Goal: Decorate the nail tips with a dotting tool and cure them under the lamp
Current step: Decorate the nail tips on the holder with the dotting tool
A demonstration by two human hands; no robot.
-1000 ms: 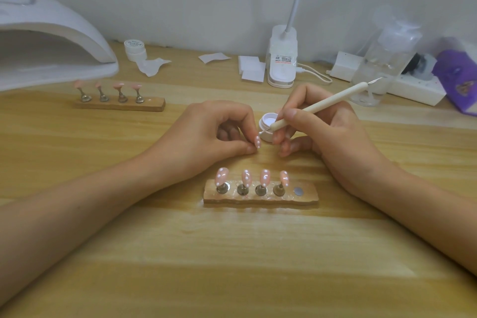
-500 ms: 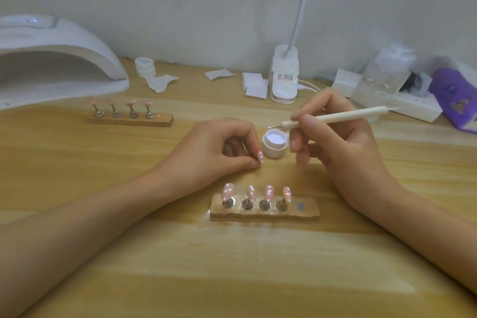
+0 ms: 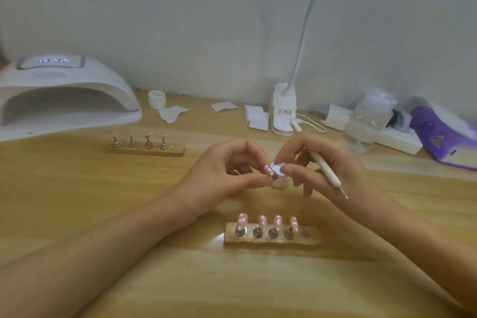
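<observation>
Tip (image 3: 268, 170), pink with white dots, pinched between thumb and forefinger of left grip (image 3: 227, 170), over middle of surface (image 3: 77, 188); long axis near upright, dotted face toward camera. Just right of it, jar (image 3: 280, 182) of white gel, partly hidden behind fingers.

Right grip (image 3: 343, 160) closed round tool (image 3: 325, 169): shaft tucked between fingers, lying far-left to near-right, fine point out to near right, away from tip. Thumb and forefinger free, reaching left to jar rim, just beside tip; contact with tip not clear.

Near holder (image 3: 273, 241) on near side of both hands, carrying four dotted tips (image 3: 262, 222) upright, with one bare slot (image 3: 305, 234) at right end. Slot near and right of held tip, closer to right grip than to left.

Judged next: tip down and rightward to slot, or passed first to right thumb and forefinger; either way axis upright and dotted face untouched.

Far holder (image 3: 147, 149) with four plain tips (image 3: 148, 134) at far left, in front of lamp (image 3: 64, 95), display lit. Curing of near set judged not yet begun.
</observation>
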